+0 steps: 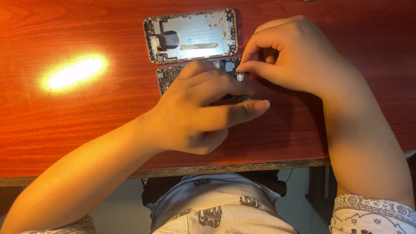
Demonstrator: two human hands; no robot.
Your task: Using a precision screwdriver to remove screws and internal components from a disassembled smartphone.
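Nearest, the left hand (203,110) closes its grip on a small dark tool, its tip hidden, poised over the circuit board (171,73) at centre; the right hand (294,54), at two o'clock, pinches the board's corner, steadying it; at twelve o'clock the emptied phone housing (190,34) lies on the reddish surface (65,117).

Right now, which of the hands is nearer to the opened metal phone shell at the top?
The right hand. It sits just beside the shell's right end, while the left hand lies below it, over the circuit board.
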